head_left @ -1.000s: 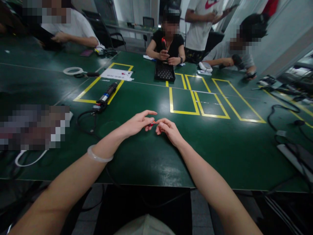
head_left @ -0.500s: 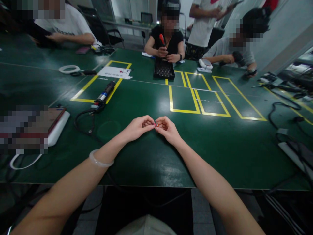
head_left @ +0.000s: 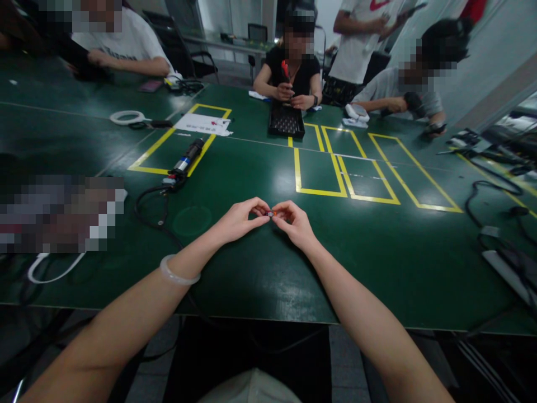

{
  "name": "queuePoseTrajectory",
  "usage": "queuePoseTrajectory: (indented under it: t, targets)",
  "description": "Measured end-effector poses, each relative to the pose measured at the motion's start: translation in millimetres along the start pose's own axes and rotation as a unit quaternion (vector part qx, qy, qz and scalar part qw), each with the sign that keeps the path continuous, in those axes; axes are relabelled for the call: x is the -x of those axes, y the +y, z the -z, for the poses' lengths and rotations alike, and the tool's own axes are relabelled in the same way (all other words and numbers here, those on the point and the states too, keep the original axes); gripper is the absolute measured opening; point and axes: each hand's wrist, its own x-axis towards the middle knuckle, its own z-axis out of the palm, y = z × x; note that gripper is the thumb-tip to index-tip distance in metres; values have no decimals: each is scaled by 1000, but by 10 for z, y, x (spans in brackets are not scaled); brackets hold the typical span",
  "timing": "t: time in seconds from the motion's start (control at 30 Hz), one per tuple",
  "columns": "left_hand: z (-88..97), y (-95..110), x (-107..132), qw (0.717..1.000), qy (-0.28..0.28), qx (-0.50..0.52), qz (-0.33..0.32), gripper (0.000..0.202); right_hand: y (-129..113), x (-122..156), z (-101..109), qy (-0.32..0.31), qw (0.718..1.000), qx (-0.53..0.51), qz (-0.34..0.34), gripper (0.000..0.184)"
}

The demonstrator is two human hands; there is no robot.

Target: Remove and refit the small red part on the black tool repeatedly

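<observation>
My left hand [head_left: 241,219] and my right hand [head_left: 295,223] meet fingertip to fingertip above the green table [head_left: 377,246]. Between them they pinch a tiny red and dark part [head_left: 270,213]. Both hands have their fingers curled around it. A pale bangle [head_left: 178,272] sits on my left wrist. The small part is mostly hidden by my fingers.
A black and blue electric screwdriver [head_left: 187,159] with its cable lies to the left on a yellow tape line. A black tray [head_left: 286,123] stands in front of a seated person opposite. Several other people sit around the table. Cables and devices [head_left: 499,224] lie at the right.
My left index finger, stretched out a second ago, has curled in. Both hands have closed tighter together on the small part. The view has shifted slightly.
</observation>
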Motion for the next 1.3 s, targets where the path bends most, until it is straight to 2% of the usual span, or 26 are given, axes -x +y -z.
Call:
queuePoseTrajectory:
  t: [0.2, 0.47, 0.63, 0.7, 0.77, 0.8, 0.87, 0.93, 1.0, 1.07, 1.17, 1.23, 1.3]
  targets:
    - [12, -25, 0, 998, -21, -51, 28, 30, 8, 2, 6, 6, 1000, 21, 10, 21]
    - [15, 10, 15, 996, -28, -45, 68, 31, -1, 20, -11, -22, 996, 83, 31, 16]
    - [76, 6, -1, 997, -40, -55, 44, 34, -8, 21, 2, -13, 996, 89, 23, 16]
    - [193, -17, -15, 996, -12, -89, 26, 38, -1, 21, 12, 2, 997, 82, 15, 17]
    - [385, -76, -16, 984, 63, -165, 27, 42, 6, 21, 20, 10, 997, 78, 5, 19]
    - [504, -120, -6, 968, 114, -220, 38, 43, 8, 21, 21, 11, 997, 77, -1, 19]
    - [770, -230, 45, 913, 221, -332, 91, 46, 8, 23, 20, 9, 997, 78, -10, 20]
    - [1034, -359, 131, 848, 292, -401, 185, 55, 4, 25, 14, 3, 997, 81, -14, 20]
    - [1262, -497, 231, 804, 310, -430, 270, 70, 0, 27, 7, -1, 996, 83, -15, 21]
    - [1436, -632, 314, 786, 294, -427, 336, 86, -4, 27, 3, -4, 996, 83, -16, 21]
    - [1595, -805, 375, 797, 227, -376, 414, 96, -10, 28, 4, -11, 996, 83, -17, 21]
    - [1647, -882, 381, 808, 194, -356, 426, 98, -12, 29, 5, -14, 996, 83, -19, 21]
    - [1670, -922, 376, 813, 188, -359, 418, 96, -10, 31, 4, -16, 996, 82, -21, 21]
